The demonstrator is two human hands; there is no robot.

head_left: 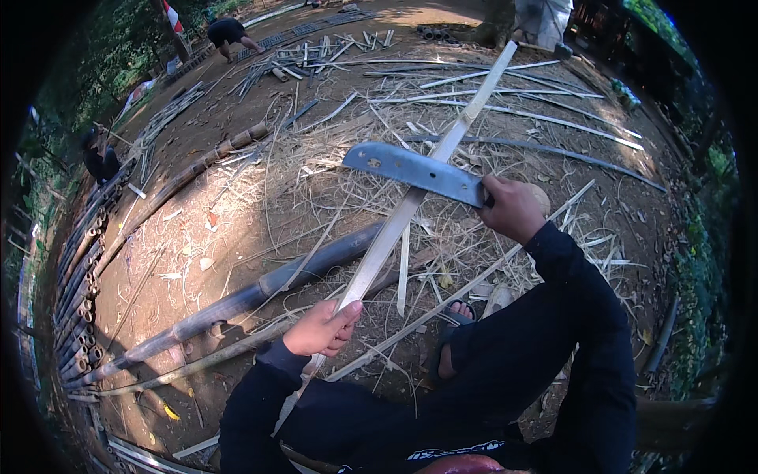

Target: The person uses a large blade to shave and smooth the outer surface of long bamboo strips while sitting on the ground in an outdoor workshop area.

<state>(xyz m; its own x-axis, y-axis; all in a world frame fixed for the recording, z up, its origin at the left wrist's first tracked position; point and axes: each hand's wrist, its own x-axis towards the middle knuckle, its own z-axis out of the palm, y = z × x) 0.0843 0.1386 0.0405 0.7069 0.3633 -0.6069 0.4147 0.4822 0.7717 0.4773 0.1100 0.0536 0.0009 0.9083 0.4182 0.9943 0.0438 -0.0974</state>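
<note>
My left hand (322, 328) is closed round the lower part of a long, pale split bamboo strip (387, 241). The strip slants up and away to the right, its far end near the top of the view. In my right hand (513, 207) is a machete (418, 174) with a broad, grey blade, held by its handle, which my fingers mostly hide. The blade lies across the strip at about its middle, pointing left. From this angle I cannot tell whether its edge touches the strip.
A thick dark bamboo pole (237, 304) lies on the ground below the strip. Shavings (308, 189) and loose strips (513, 110) cover the dirt ahead. Cut bamboo poles (79, 316) are stacked at left. Two people (227, 33) are farther off. My sandalled foot (456, 316) is near.
</note>
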